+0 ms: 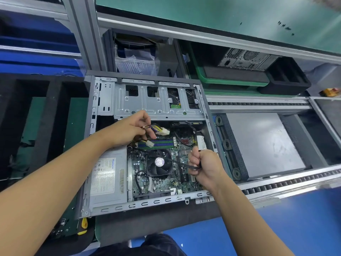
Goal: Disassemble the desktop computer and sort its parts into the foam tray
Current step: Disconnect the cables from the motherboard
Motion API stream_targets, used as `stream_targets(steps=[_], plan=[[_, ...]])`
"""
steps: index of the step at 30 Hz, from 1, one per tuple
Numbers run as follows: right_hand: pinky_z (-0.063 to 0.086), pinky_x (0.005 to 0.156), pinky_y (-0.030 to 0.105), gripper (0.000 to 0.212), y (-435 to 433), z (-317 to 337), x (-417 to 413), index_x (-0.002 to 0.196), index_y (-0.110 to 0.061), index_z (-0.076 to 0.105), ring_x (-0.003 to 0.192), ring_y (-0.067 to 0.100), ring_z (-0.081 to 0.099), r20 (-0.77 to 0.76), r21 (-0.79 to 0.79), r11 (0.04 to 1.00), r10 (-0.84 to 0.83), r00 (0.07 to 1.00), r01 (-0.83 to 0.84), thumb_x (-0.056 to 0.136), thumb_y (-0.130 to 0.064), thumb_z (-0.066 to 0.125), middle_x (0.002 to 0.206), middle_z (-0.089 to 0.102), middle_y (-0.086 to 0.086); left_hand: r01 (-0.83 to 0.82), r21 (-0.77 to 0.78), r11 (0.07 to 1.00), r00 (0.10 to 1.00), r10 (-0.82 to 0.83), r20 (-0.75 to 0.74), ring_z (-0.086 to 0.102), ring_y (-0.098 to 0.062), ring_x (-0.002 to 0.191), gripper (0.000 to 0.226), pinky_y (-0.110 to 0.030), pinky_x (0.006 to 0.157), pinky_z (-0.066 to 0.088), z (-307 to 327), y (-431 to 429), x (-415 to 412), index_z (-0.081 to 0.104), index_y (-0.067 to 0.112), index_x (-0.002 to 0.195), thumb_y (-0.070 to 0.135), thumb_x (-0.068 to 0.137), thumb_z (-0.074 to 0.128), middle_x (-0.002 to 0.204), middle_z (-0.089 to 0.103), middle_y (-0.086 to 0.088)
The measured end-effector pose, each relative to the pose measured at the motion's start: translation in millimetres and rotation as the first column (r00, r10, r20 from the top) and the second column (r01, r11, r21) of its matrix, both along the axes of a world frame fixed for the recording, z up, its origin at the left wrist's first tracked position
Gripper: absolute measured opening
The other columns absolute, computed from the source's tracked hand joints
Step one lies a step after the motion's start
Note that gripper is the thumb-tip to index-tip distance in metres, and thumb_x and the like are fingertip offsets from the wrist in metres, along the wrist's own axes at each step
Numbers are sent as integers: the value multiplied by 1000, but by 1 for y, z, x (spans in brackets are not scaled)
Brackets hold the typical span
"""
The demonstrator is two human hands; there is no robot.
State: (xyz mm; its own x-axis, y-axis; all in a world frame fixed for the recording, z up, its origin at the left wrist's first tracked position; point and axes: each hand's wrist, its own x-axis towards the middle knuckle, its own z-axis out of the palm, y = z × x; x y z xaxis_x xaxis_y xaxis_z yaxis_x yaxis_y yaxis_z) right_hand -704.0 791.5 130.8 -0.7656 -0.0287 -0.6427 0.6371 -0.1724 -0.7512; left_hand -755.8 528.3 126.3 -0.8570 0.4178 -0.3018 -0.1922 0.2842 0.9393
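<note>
Forearms are stretched over the opened computer [118,100]. Coloured wires [156,129] are pinched by the left hand [132,129]; a black cable [191,167] is gripped by the right hand [205,166]. Fan [159,161] and power supply [105,174] are still mounted inside. Sorting into the foam tray [55,111], left of the computer, is judged hardly begun.

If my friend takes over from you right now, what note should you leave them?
Left hand pinches the coloured power wires, with their white plug free of the motherboard. Right hand grips a black cable. The computer case lies open; the foam tray waits to its left.
Done: cover off, plug out.
To do: power supply, fan, memory sticks and motherboard still sit inside.
</note>
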Motion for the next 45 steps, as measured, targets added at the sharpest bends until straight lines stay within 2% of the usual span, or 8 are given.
stream_targets(steps=[11,16,24,28,32,36,41,45], plan=[[23,39,22,31,-1,2,3,51,-22,37,44,12,24,-24,8,975,220,975,-220,67,5,30,51,30,-3,-31,108,994,990,16,139,70,-23,90,28,-41,85,50,4,0,0,66,9,101,1,103,39,101,74,-8],[24,42,22,37,-4,-7,4,55,-22,50,43,13,31,102,308,868,376,921,-389,73,4,31,51,40,-2,335,-475,814,913,-404,-49,64,-7,82,22,-35,80,51,15,6,10,70,42,100,33,97,50,96,70,16],[31,39,19,22,-18,-13,-1,86,-8,55,37,13,46,391,537,446,620,680,-716,97,-17,38,57,59,3,245,-909,336,739,-672,-49,54,-27,103,29,-41,87,44,21,48,55,57,26,118,17,92,47,108,58,-1],[34,41,18,39,-14,-8,-11,89,-6,57,38,17,47,606,524,152,624,493,-838,100,-30,27,68,61,10,236,-933,273,732,-681,-15,44,-35,121,45,-49,113,28,19,55,80,45,17,137,18,92,49,128,53,-9],[42,45,17,36,-12,-2,-17,93,-8,56,46,18,53,736,447,-61,593,328,-892,103,-22,24,74,60,12,219,-895,389,810,-583,-56,49,-30,114,39,-43,105,37,24,52,74,48,14,131,31,97,37,128,53,-9],[51,93,39,36,-19,1,-18,117,-2,61,106,32,62,835,445,-395,506,214,-803,96,-11,33,124,61,15,171,-916,363,839,-541,-58,55,-27,105,51,-42,94,41,19,60,74,55,15,124,50,104,24,120,56,-7],[44,68,36,24,-63,12,-28,95,-13,57,79,31,54,369,898,-122,732,573,-423,98,-26,37,102,67,12,88,-948,306,801,-588,-115,54,-27,108,45,-41,88,34,11,64,76,58,20,126,44,105,26,123,56,-6],[46,89,33,29,-101,-3,-53,116,-17,65,105,25,57,22,906,189,873,488,-379,100,-17,41,119,62,8,31,-953,301,770,-615,-169,52,-28,104,42,-40,85,30,12,61,79,61,20,119,36,105,24,117,61,-7]])
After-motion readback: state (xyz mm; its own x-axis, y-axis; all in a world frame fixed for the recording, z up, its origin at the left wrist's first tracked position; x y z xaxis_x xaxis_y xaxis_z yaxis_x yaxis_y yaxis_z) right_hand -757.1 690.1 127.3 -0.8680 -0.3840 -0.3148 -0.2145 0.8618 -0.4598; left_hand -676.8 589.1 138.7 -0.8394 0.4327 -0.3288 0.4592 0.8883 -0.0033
